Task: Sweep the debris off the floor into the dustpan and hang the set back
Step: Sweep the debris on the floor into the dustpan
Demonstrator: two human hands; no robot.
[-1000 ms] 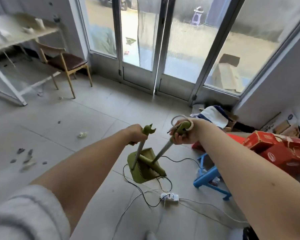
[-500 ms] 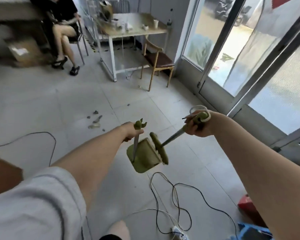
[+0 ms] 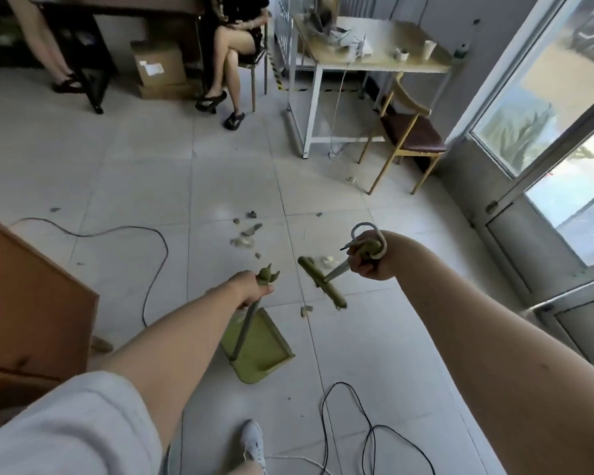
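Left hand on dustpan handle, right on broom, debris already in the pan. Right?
No. The head view shows the debris on the floor ahead, not in the dustpan, which looks empty. The left hand grips its handle, the right hand grips the broom.

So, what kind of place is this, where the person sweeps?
Probably a small office or workroom at street level. It has a tiled floor, a white work table with cups on it, cardboard boxes by the wall, and glass doors to the outside.
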